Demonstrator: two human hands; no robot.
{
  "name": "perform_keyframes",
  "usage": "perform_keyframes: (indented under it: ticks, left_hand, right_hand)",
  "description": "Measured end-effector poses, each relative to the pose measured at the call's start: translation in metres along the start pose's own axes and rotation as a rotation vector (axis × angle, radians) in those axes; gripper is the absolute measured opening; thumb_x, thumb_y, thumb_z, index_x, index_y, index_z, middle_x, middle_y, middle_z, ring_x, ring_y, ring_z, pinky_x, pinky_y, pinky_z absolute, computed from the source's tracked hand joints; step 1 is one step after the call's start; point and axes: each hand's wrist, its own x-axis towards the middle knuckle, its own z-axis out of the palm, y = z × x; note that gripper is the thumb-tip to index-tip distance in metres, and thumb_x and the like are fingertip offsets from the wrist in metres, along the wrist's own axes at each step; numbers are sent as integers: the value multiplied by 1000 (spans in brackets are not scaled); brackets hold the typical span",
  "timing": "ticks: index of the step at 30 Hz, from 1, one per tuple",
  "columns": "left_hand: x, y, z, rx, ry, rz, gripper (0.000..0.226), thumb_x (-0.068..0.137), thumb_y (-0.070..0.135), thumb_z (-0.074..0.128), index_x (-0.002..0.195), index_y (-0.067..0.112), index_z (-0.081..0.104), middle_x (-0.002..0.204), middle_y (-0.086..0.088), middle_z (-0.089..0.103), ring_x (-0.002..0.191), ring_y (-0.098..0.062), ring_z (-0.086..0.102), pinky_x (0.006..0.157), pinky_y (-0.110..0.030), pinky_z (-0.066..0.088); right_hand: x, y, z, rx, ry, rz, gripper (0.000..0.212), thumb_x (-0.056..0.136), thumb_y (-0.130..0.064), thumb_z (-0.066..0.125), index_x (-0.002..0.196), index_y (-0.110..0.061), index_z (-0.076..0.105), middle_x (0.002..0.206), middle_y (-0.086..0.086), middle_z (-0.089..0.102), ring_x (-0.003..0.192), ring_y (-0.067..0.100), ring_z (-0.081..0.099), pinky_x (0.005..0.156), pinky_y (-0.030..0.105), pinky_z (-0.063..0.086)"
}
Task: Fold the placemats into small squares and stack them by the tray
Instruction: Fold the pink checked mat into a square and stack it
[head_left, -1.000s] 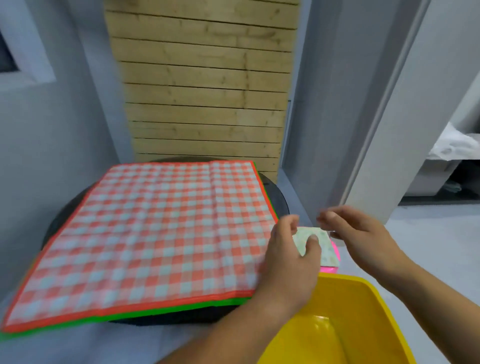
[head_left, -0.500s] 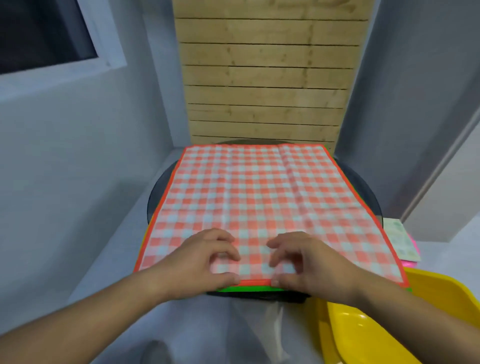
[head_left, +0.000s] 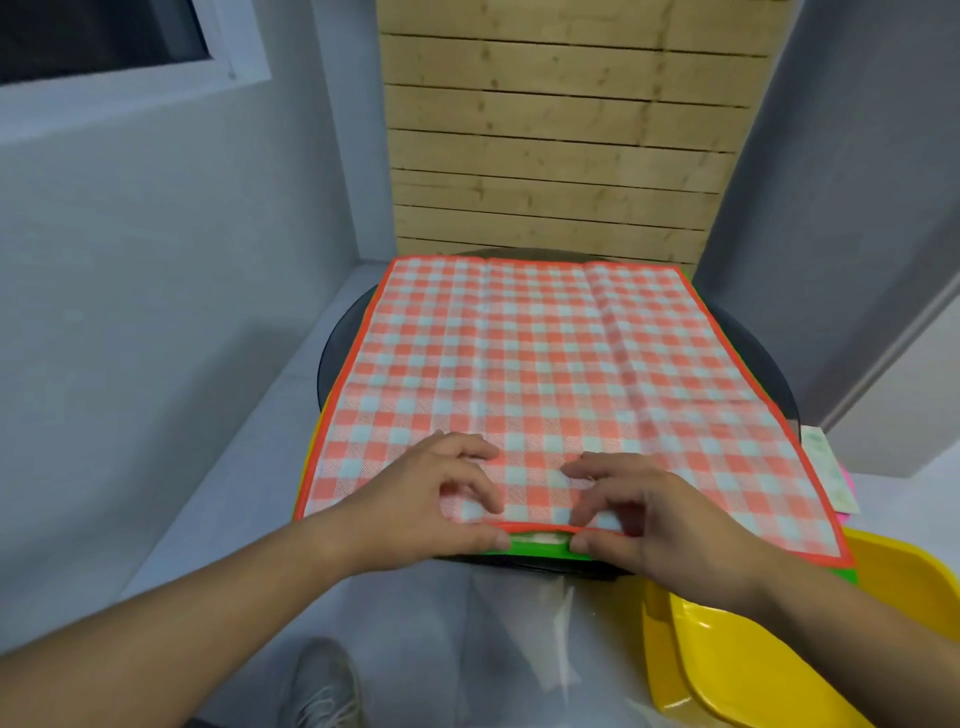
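Wooden slats back a round dark worktop (head_left: 748, 343) where the checked placemat (head_left: 545, 374) lies flat atop a green one (head_left: 535, 548). Left hand (head_left: 436, 499) and right hand (head_left: 649, 514) pinch its near hem; thin, limp cloth, best lifted by that edge.

The single head-worn camera is looking forward and steeply down, sitting close above the round table (head_left: 756, 338); the wooden slat wall (head_left: 561, 145) is lying toward 12 o'clock, the yellow tray (head_left: 779, 654) toward 4 o'clock.
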Motion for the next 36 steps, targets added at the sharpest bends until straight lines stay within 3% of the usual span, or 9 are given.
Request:
perform_keyframes:
  ticks: [4,12,15,18,21,24,27,31,36]
  left_hand:
    - [0,2,-2,-15,28,0,30,72,57,83,98,51,70,133,36,48,130,19,35,108,-13,31]
    - [0,24,-22,-87,65,-24,28,73,47,87,97,39,74,114,28,65,114,10,56,101,-14,42]
    - [1,35,-35,-114,11,-2,20,77,39,87,93,31,78,109,20,72,108,3,63,99,-18,48]
    - [4,47,-50,-108,34,26,6,86,31,80,87,25,80,98,14,76,99,1,68,91,-15,50]
    - [10,61,-64,-89,145,74,7,88,29,77,82,27,80,88,15,76,90,1,69,82,-11,49]
    - [15,71,-74,-99,206,124,10,88,25,77,79,27,80,84,13,76,86,-2,70,81,-15,53]
    - [18,76,-83,-74,210,120,8,88,27,78,81,25,81,85,13,76,87,-2,70,83,-20,54]
    - [30,78,-95,-14,203,88,8,88,32,77,81,29,81,83,16,76,84,-3,70,85,-31,57]
    - [63,84,-120,18,320,95,13,88,33,78,78,24,80,79,7,75,80,-11,68,78,-32,54]
  right_hand:
    - [0,0,0,3,40,-10,8,87,-45,69,85,-39,74,127,-30,54,123,-12,42,105,22,42]
    - [1,-14,-14,48,190,-11,8,87,-38,71,81,-39,76,113,-28,63,106,-14,54,92,15,47]
    - [1,-20,-19,70,268,-29,10,85,-34,74,77,-39,75,104,-26,66,105,-11,58,92,22,49]
    - [4,-24,-26,53,332,-19,9,83,-41,74,74,-39,73,97,-26,68,99,-7,62,89,26,51]
    - [4,-31,-38,-1,426,-44,17,80,-52,70,74,-35,69,91,-24,69,90,-4,64,83,26,54]
    - [-2,-39,-59,-99,319,-38,22,84,-59,62,87,-38,69,95,-28,67,94,-11,58,79,14,47]
    - [-6,-31,-81,-98,154,-31,27,88,-59,58,89,-34,69,90,-18,68,86,3,62,75,21,50]
    - [-1,-16,-101,-84,242,-18,23,95,-43,57,86,-28,70,85,-11,70,80,9,64,77,34,53]
    - [14,-27,-120,-71,301,-52,24,92,-45,59,80,-28,69,73,-11,64,65,5,55,61,17,44]
